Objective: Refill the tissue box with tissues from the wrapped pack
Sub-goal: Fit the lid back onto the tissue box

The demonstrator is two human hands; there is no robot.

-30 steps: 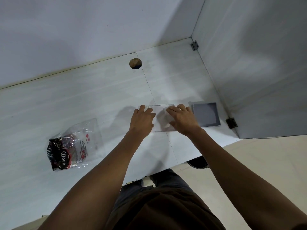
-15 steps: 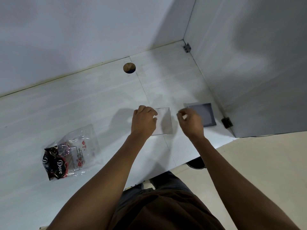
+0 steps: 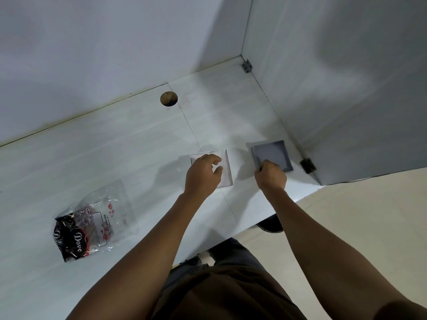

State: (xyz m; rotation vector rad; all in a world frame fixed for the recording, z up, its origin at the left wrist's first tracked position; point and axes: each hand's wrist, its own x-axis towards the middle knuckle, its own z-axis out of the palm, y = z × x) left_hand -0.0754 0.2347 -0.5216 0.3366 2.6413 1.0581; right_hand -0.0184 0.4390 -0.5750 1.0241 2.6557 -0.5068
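White desk (image 3: 97,158) in walled corner. Head view: left hand (image 3: 203,174) curled, fingers resting on white tissue stack (image 3: 227,167), grip uncertain. Right hand (image 3: 271,175) closed on near edge of grey open box (image 3: 272,153), just right of stack. Crumpled plastic wrapper (image 3: 92,222) well left, near desk edge.

Side wall (image 3: 346,88) close beside box (image 3: 272,155)

White desk top (image 3: 97,158) with faint grain, a seam down the middle and a round cable hole (image 3: 169,99) near the back. Plain white wall (image 3: 104,47) behind, white side panel (image 3: 346,77) at right with small metal brackets (image 3: 246,66) at the corners. Beige tiled floor (image 3: 358,227) lower right; soft, dim light.
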